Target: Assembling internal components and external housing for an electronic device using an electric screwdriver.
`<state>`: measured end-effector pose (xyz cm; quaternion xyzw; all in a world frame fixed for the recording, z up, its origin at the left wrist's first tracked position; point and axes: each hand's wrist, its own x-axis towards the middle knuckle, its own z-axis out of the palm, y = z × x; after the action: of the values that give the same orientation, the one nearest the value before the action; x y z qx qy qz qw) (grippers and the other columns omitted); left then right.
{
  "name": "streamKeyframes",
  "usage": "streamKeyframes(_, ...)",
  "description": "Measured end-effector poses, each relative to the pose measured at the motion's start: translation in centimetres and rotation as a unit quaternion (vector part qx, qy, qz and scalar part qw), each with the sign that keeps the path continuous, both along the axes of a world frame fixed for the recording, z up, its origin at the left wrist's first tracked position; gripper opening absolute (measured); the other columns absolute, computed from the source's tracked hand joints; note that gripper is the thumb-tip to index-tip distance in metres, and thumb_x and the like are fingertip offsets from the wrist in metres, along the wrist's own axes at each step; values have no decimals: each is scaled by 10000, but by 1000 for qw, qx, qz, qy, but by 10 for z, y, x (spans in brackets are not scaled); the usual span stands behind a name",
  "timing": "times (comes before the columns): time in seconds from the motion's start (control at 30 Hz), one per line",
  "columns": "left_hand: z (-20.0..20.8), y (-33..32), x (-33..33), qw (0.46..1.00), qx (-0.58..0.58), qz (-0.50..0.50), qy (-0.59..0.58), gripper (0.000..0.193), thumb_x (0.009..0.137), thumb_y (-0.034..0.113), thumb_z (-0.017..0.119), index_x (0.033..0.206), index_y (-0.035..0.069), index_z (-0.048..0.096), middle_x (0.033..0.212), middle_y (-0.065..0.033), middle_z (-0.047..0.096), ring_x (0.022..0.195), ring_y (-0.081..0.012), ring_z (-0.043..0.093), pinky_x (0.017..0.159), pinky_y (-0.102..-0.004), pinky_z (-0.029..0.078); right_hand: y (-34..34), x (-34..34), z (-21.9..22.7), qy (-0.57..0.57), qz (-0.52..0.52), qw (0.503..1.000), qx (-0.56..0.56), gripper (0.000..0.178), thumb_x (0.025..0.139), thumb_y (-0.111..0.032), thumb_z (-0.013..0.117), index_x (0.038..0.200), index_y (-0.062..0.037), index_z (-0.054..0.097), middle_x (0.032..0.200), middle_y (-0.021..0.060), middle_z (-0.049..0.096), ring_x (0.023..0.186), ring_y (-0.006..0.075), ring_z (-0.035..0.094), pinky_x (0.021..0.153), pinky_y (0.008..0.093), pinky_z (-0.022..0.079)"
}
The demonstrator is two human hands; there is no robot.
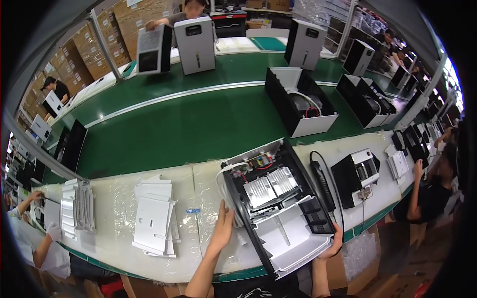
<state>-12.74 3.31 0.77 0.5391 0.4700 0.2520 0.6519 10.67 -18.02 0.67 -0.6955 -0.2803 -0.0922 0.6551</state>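
An open black-and-white appliance housing [290,243] lies tilted on the work table in front of me. Two ribbed silver metal blocks [271,187] sit inside it, with a circuit board and red wires at its far end. A white cable [224,186] hangs out over its left side. My right hand [334,244] grips the housing's near right corner, the thumb along the edge and the other fingers partly hidden beneath. Beside the left wall, next to the cable, my left hand [223,229] is open with its fingers stretched; whether it touches the wall I cannot tell.
A black corded electric screwdriver [323,181] lies right of the housing, before a black-and-white unit [358,174]. White flat panels [155,218] are stacked at left. Beyond, the green conveyor [184,124] carries open housings [303,107]. Co-workers stand at both sides and across, one handling a unit [154,52].
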Motion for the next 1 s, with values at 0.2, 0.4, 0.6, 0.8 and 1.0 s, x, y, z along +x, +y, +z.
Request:
streamKeyframes(0.2,15,-22,15,989,28,-32,-138,706,847,301,555,1403,-25,267,1327,-178,456,1211,-291,448,1003,-342,359,63,1,110,-72,82,994,6,486,867,-280,384,1003,114,634,965,211,665,874,259,636,829,332,472)
streamKeyframes(0.4,37,46,67,866,-245,55,-432,352,730,172,533,1032,1,590,976,-126,637,898,-267,616,846,-366,500,207,-54,256,-478,225,849,11,210,681,-138,632,830,3,680,827,150,685,708,283,661,665,331,522)
streamKeyframes(0.6,7,137,164,732,-249,95,-628,458,906,297,370,1294,72,463,1289,-72,523,1213,-266,465,1021,-412,375,354,-90,261,-571,365,734,-46,226,794,-259,615,878,-54,661,941,137,648,968,270,588,943,386,391)
streamKeyframes(0.8,69,255,118,507,-290,91,-806,411,966,232,365,1307,19,448,1341,-154,466,1267,-325,405,1092,-507,309,349,-4,231,-476,279,834,-9,317,767,-204,651,1031,-30,635,1090,147,625,1051,309,565,932,418,422)
streamKeyframes(1.0,93,256,170,497,-343,211,-769,373,963,203,355,1177,-46,533,1234,-176,543,1181,-328,486,1064,-512,364,332,177,139,-375,43,859,-345,344,741,-223,697,967,15,597,978,178,605,966,348,575,854,410,468)
